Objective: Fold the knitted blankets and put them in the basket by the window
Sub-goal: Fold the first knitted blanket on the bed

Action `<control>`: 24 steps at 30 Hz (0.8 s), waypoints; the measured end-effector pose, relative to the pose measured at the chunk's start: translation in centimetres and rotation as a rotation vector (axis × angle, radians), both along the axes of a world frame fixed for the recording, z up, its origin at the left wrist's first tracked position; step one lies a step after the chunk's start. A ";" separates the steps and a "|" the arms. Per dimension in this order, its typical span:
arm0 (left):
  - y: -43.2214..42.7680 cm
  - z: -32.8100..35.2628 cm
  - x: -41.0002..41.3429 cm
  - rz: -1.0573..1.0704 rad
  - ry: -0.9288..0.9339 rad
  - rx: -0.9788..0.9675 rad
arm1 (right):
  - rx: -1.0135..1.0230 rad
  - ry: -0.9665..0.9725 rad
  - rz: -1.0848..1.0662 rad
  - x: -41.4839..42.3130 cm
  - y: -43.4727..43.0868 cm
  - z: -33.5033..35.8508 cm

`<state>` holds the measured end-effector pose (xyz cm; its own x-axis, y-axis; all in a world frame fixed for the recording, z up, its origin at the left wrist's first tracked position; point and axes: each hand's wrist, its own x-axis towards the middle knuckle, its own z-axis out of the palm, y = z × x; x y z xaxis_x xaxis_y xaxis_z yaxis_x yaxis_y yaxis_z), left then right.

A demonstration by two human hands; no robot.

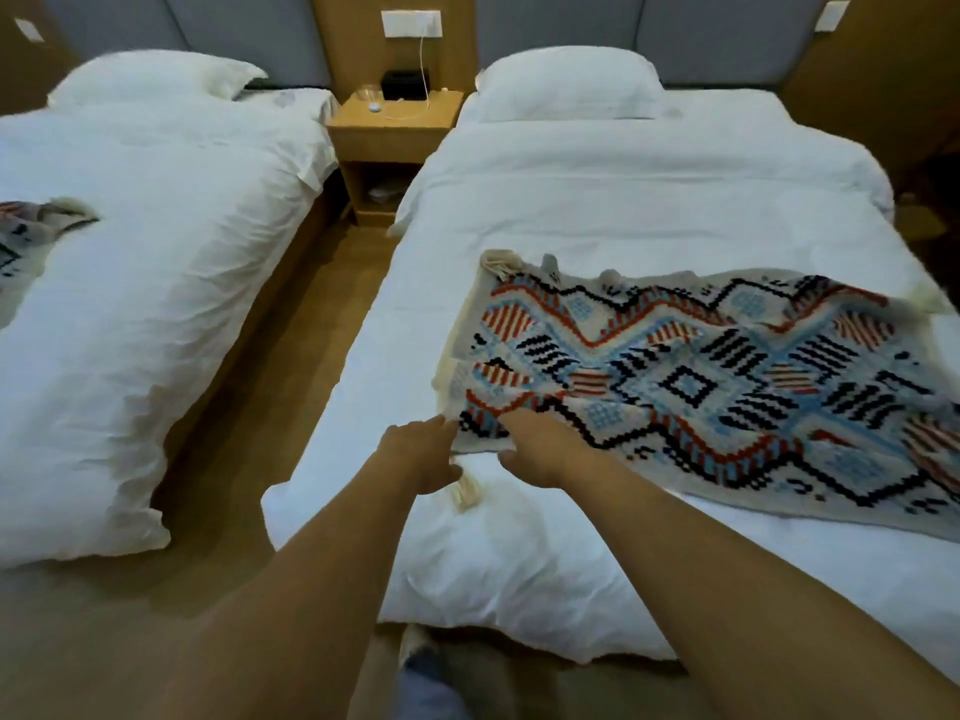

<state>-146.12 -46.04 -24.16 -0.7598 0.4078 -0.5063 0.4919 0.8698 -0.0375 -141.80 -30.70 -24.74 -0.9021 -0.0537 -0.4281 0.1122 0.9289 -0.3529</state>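
Observation:
A knitted blanket (691, 376) with a red, blue and black geometric pattern lies spread across the right bed (597, 200), folded into a long strip. Both of my hands meet at its near left corner. My left hand (423, 454) pinches the blanket's edge, with a cream tassel hanging just below it. My right hand (540, 446) grips the same corner from the right, fingers curled on the fabric. A second patterned blanket (26, 236) lies bunched at the far left edge on the left bed (156, 252). No basket is in view.
A wooden nightstand (395, 127) with a black box, a glass and a white cable stands between the beds. White pillows (569, 83) lie at both headboards. A wooden floor aisle (270, 407) runs between the beds.

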 end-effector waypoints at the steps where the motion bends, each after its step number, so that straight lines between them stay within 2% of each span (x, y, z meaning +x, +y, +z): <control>1: -0.3 -1.5 -1.5 -0.026 -0.021 -0.013 | 0.004 -0.021 -0.029 -1.2 -0.6 -1.3; 5: -1.5 -7.2 -6.5 -0.114 -0.076 0.033 | -0.001 -0.122 -0.132 -5.3 -2.4 -6.3; 9: -2.2 -11.9 -9.3 -0.095 -0.188 0.038 | -0.012 -0.177 -0.202 -8.3 -4.2 -10.8; 14: -0.8 -18.2 -12.5 0.138 -0.301 0.117 | 0.034 -0.169 -0.277 -11.5 -4.7 -16.4; 16: 0.2 -20.7 -13.5 0.154 -0.281 0.164 | 0.066 -0.152 -0.285 -12.5 -4.7 -18.9; 19: 0.8 -23.7 -14.0 0.067 -0.227 0.165 | 0.128 -0.147 -0.257 -13.3 -5.0 -21.9; 24: -0.4 -25.2 -14.7 0.038 -0.184 0.302 | 0.251 -0.102 -0.236 -14.0 -5.7 -23.6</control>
<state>-160.81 -46.42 -49.38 -0.6842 0.5335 -0.4972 0.4338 0.8458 0.3106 -155.77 -36.44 -48.34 -0.8292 0.2693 -0.4898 0.3566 0.9297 -0.0925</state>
